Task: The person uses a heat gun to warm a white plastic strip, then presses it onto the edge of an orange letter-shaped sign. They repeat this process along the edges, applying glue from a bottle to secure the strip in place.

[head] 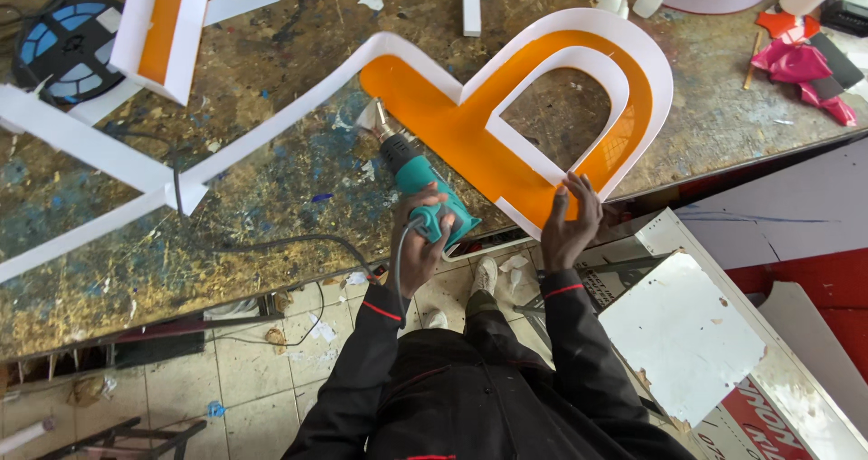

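Orange sign letter [506, 144] (white-walled) meets teal heat gun [418, 184].

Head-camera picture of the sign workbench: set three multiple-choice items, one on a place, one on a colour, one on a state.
1. Where does the right hand rest?
A on the orange letter's near edge
B on the floor
C on the cable reel

2. What colour is the heat gun's body?
A red
B teal
C yellow

3. The left hand is
A empty
B flat on the bench
C closed round the heat gun's grip

Key: 1 A, its fingers lie on the letter's white rim; 2 B, the housing is teal; 3 C, its fingers wrap the handle.
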